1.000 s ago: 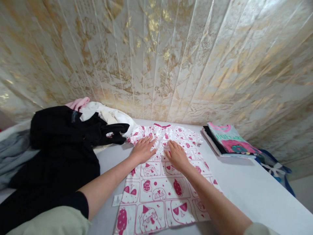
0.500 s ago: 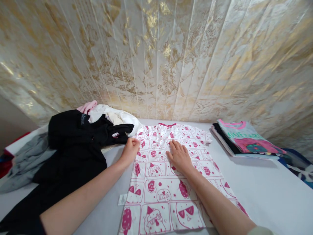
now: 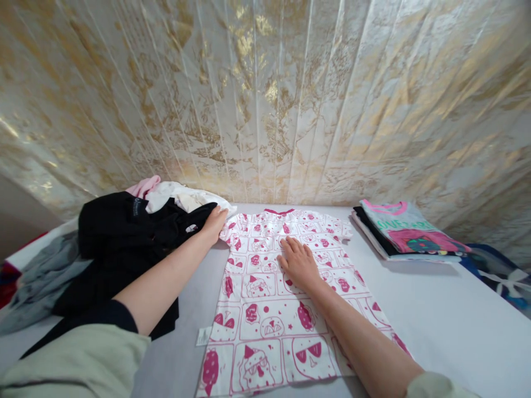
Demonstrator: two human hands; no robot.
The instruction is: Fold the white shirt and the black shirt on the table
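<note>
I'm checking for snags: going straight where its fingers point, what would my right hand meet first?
Your right hand lies on the white-and-pink printed T-shirt; sliding straight on, it would probably meet the crimson collar first, though depth is unclear.

On my left I've got a loose clothing heap: black garment (image 3: 108, 224) in front, grey cloth (image 3: 47, 279) beside it, pink cloth (image 3: 144, 187) and white cloth (image 3: 164, 194) behind, some red fabric (image 3: 5, 287) at far left. Right side of the white worktop (image 3: 440, 326) carries a folded stack (image 3: 375, 237), grey top (image 3: 379, 213) with pink neckline uppermost, blue item (image 3: 500, 273) just beside it. Behind everything I see a pleated white-and-gold backdrop (image 3: 265, 99).
</note>
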